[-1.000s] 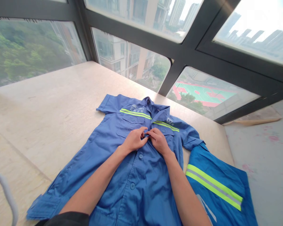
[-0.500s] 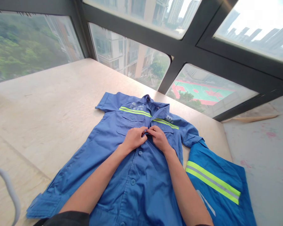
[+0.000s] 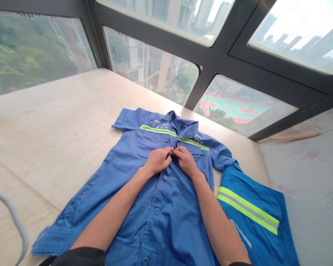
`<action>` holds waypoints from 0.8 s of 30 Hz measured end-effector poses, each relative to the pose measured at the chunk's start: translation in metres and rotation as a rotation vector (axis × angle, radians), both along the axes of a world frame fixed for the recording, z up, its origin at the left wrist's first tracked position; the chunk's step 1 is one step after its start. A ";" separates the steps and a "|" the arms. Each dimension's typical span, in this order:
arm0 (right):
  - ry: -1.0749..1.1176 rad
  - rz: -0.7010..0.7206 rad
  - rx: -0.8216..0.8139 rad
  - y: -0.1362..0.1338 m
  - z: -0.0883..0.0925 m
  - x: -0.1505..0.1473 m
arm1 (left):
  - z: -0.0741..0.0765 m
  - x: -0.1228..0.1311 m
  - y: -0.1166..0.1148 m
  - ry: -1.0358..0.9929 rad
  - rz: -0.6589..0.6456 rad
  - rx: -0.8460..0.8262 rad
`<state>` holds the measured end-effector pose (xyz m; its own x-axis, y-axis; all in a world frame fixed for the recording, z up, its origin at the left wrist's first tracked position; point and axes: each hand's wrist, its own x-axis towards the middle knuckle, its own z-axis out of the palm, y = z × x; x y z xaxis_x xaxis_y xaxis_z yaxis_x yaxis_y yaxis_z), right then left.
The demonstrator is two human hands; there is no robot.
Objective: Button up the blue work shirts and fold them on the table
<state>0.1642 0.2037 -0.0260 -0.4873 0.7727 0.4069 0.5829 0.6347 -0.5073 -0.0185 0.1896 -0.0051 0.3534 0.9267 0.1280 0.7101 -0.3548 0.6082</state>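
Observation:
A blue short-sleeved work shirt (image 3: 122,166) lies face up, collar toward the window, with yellow-green reflective stripes across the chest. My left hand (image 3: 158,159) and my right hand (image 3: 185,159) meet at the front placket, just under the stripes. Both are closed, pinching the shirt's edges between thumb and fingers. The bit of cloth between the fingertips is mostly hidden, so a button there cannot be made out. Below my hands, a button (image 3: 165,177) and another button (image 3: 157,211) sit fastened along the placket. Above them the collar (image 3: 184,127) lies open.
A folded brighter blue garment (image 3: 252,192) with a wide reflective band lies at the right, touching the shirt's sleeve. A grey-white cable (image 3: 12,214) curves at the lower left. The pale stone sill (image 3: 58,122) ends at dark window frames (image 3: 205,61) and a flowered wall (image 3: 308,177).
The view has shifted slightly. Both hands stay at the same place on the placket, with only small finger movements.

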 end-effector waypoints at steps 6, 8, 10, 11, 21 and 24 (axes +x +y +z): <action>0.028 0.008 0.032 0.000 -0.004 0.000 | -0.004 0.000 0.001 -0.001 -0.017 -0.017; 0.021 -0.003 0.032 0.000 -0.004 -0.001 | -0.005 0.000 0.002 -0.008 -0.024 -0.017; 0.009 -0.018 0.029 0.000 -0.003 -0.002 | -0.005 0.000 0.002 -0.030 -0.030 -0.020; 0.003 -0.028 0.029 0.000 -0.003 -0.003 | -0.006 0.001 0.002 -0.048 -0.034 -0.023; 0.096 -0.100 0.040 -0.004 0.003 -0.006 | -0.015 0.001 0.006 -0.472 0.051 -0.109; 0.177 -0.134 0.051 -0.006 0.008 -0.005 | -0.016 0.001 0.008 -0.561 0.083 -0.126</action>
